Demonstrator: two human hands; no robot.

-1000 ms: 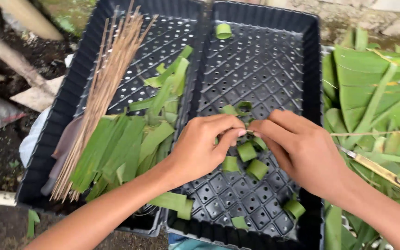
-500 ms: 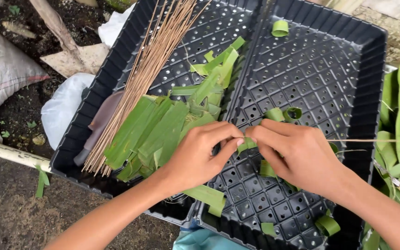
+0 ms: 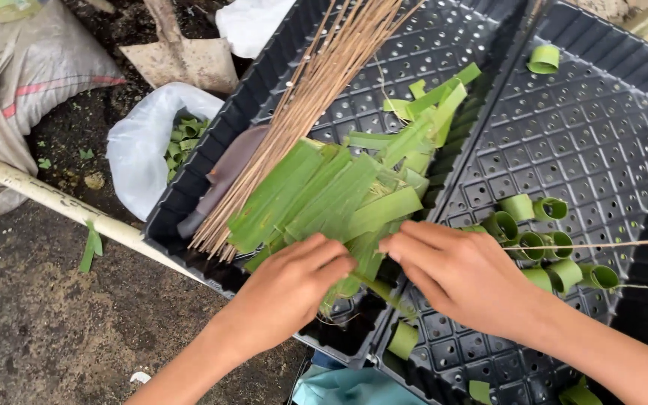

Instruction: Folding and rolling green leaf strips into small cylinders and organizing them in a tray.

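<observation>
Left hand [image 3: 294, 281], right hand [image 3: 463, 274] over leaf strips [image 3: 324, 195], tray [image 3: 279, 67].

To my left, on the bare soil: a grey sack [image 3: 16, 82], a wooden spade [image 3: 181, 56] lying flat, and a white plastic bag [image 3: 140, 146] holding green scraps. A pale pole [image 3: 61, 204] runs diagonally beside the bag.

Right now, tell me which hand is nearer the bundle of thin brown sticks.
Left. The left hand lies just below the sticks' lower ends; the right hand is farther right.
</observation>
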